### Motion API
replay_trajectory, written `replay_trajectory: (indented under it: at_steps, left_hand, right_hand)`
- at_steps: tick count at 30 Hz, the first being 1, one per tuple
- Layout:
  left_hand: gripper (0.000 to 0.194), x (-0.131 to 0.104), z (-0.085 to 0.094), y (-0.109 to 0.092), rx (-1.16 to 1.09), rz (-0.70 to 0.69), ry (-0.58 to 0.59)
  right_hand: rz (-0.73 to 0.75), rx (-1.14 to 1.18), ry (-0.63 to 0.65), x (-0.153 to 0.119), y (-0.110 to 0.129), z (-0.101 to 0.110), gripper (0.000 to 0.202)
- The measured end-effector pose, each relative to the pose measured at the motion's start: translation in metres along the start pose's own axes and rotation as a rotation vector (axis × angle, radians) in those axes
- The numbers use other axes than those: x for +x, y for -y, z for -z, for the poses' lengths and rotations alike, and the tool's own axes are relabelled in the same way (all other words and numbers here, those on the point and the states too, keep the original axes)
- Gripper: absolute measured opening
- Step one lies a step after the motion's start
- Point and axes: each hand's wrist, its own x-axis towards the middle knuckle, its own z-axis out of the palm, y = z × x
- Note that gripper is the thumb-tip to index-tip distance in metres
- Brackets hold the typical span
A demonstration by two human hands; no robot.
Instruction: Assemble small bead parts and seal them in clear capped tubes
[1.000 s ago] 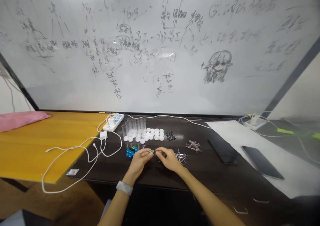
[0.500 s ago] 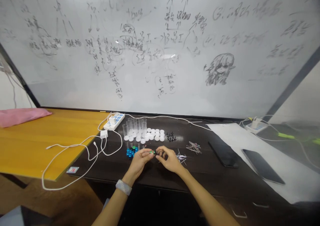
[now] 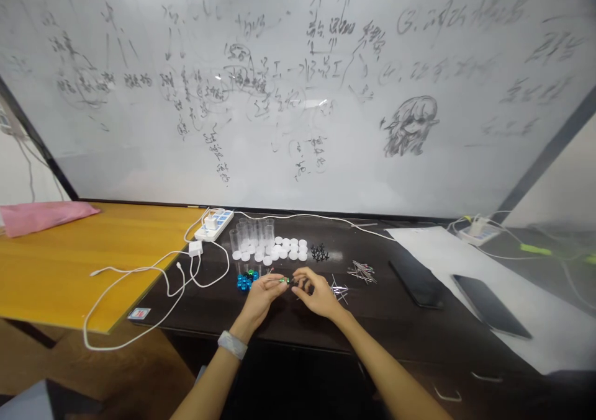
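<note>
My left hand and right hand meeting over the dark desk, both grips pinched on a tiny green bead piece, too small to make out, blue beads just beside, white caps and clear tubes beyond, whiteboard behind

Tiny green piece between fingers (perhaps a bead), too small to tell, forearms cut off below

Left hand: your left hand reached forward, fingertips pinched together.
Right hand: your right hand met it fingertip to fingertip, fingers curled.
Forearms: both angled inward.
</note>
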Motion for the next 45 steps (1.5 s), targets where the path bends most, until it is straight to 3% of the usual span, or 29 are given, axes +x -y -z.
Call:
replay_trajectory:
  at_steps: [3,7,11,15,19,25,29,34,38,43,45]
  left_hand:
    - [0.039,-0.0006,-0.001,-0.0012,-0.007,0.0,0.001]
    - [0.038,-0.0002,-0.0008,-0.0013,-0.004,-0.008,0.002]
    - [0.039,0.0005,-0.0005,-0.001,-0.012,-0.007,-0.005]
    - [0.038,0.0008,-0.0006,-0.0008,-0.006,-0.009,-0.011]
    - [0.038,0.001,-0.0002,-0.0003,-0.008,-0.002,-0.002]
    - [0.037,0.0005,0.0003,0.0002,0.001,-0.002,0.006]
    - [0.037,0.0,-0.0002,-0.0002,-0.002,0.002,0.004]
    - [0.036,0.0006,-0.0002,-0.0004,-0.01,0.01,0.013]
    - [0.036,0.0018,0.0006,0.0002,-0.027,0.011,0.016]
    - [0.038,0.0024,0.0017,0.0013,-0.009,0.01,0.008]
    - [0.038,0.0022,0.0018,0.0013,-0.017,0.016,0.007]
  right_hand:
    - [0.004,-0.018,0.009,0.0003,0.0004,0.0003,0.019]
    - [0.013,0.021,0.006,0.0002,-0.0003,0.0004,0.029]
    - [0.003,-0.004,0.007,0.0,-0.0017,0.0005,0.016]
    - [0.021,0.015,0.013,-0.0003,-0.0021,0.0005,0.031]
    - [0.029,-0.03,0.012,-0.0002,-0.0017,0.0001,0.016]
    - [0.034,-0.015,0.013,-0.0003,-0.0028,0.0002,0.033]
    - [0.042,-0.055,-0.001,-0.0001,-0.0051,0.0001,0.015]
    - [0.056,-0.016,0.0,0.0,-0.0055,0.0006,0.032]
    - [0.074,-0.046,-0.005,0.0002,-0.0041,0.0015,0.014]
    - [0.069,-0.016,0.021,0.0001,-0.001,0.0028,0.033]
    - [0.072,-0.042,0.013,0.0003,-0.0003,0.0031,0.024]
